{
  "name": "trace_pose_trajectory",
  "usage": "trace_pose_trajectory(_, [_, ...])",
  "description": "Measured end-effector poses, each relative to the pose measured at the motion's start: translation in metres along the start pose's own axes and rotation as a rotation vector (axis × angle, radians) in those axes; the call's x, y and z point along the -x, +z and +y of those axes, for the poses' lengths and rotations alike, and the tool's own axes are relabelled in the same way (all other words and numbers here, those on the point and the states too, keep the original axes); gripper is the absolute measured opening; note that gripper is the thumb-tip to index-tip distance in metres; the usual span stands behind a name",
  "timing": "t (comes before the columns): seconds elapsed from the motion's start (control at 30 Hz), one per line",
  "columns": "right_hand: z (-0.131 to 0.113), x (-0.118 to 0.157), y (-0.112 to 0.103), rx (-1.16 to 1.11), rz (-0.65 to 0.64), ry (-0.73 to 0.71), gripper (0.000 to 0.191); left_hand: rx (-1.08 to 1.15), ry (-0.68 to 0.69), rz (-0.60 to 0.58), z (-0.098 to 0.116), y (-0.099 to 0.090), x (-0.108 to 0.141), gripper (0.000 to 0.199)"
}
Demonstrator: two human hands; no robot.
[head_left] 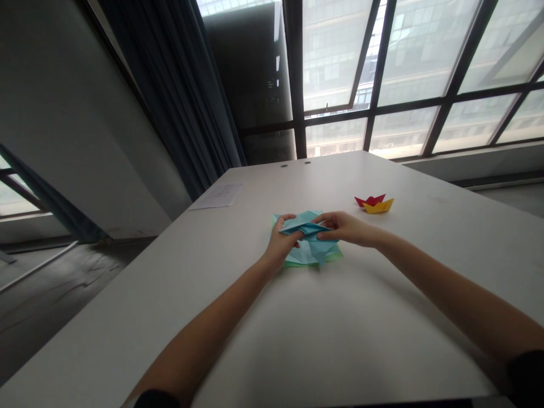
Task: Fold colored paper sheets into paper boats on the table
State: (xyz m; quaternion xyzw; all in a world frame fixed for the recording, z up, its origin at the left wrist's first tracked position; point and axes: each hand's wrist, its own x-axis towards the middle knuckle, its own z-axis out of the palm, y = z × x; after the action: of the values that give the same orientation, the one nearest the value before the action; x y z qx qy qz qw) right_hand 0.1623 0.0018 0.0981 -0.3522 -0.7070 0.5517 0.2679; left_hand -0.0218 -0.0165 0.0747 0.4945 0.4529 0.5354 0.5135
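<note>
Between my two hands is a piece of folded light-blue paper (308, 228), held a little above the table. My left hand (284, 241) grips its left side, thumb on the near edge. On the right side, my right hand (340, 226) pinches the paper between thumb and fingers. Beneath it lie sheets of blue and green paper (304, 256), partly hidden by the folded piece and my hands. The exact shape of the folds is too small to make out.
A red paper boat (370, 200) and a yellow paper boat (379, 207) stand together to the right, beyond my right hand. A printed sheet (216, 196) lies near the left edge of the white table (238, 317). Windows and a dark curtain (170, 85) are behind.
</note>
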Motion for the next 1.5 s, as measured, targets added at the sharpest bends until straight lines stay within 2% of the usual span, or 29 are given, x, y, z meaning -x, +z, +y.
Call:
trace_pose_trajectory(0.13, [-0.001, 0.003, -0.006, -0.007, -0.083, 0.004, 0.049, 0.052, -0.099, -0.039, 0.000, -0.003, 0.001, 0.049])
trace_pose_trajectory(0.23, [0.003, 0.002, -0.009, -0.026, -0.134, -0.003, 0.044, 0.110, -0.167, -0.045, -0.001, -0.005, 0.000, 0.047])
trace_pose_trajectory(0.47, [0.015, -0.002, -0.013, -0.161, -0.095, 0.079, 0.040, 0.213, -0.241, -0.045, -0.003, -0.007, -0.003, 0.041])
trace_pose_trajectory(0.6, [0.017, -0.005, -0.010, -0.191, -0.002, 0.093, 0.038, 0.211, -0.246, 0.004, -0.004, -0.006, -0.006, 0.030])
trace_pose_trajectory(0.73, [0.017, -0.007, -0.003, -0.139, 0.123, 0.048, 0.032, 0.224, -0.281, 0.051, -0.002, -0.006, -0.007, 0.019])
trace_pose_trajectory(0.87, [0.017, -0.010, 0.003, -0.090, 0.213, -0.004, 0.030, 0.239, -0.355, -0.008, 0.002, -0.004, -0.006, 0.017])
trace_pose_trajectory(0.97, [0.017, -0.011, 0.005, -0.074, 0.246, -0.012, 0.034, 0.254, -0.359, -0.073, 0.001, -0.002, -0.003, 0.017])
trace_pose_trajectory(1.07, [0.016, -0.011, 0.006, -0.001, 0.233, -0.008, 0.043, 0.261, -0.321, -0.118, -0.003, 0.000, -0.002, 0.021])
trace_pose_trajectory(1.27, [0.014, -0.006, 0.010, 0.343, 0.164, -0.142, 0.073, 0.264, -0.281, -0.023, -0.004, 0.004, -0.002, 0.015])
trace_pose_trajectory(1.33, [0.013, -0.004, 0.012, 0.430, 0.154, -0.185, 0.073, 0.258, -0.267, -0.009, -0.003, 0.004, -0.003, 0.011])
trace_pose_trajectory(1.5, [0.006, 0.000, 0.015, 0.513, 0.184, -0.203, 0.057, 0.252, -0.265, 0.032, 0.000, 0.004, -0.004, 0.016])
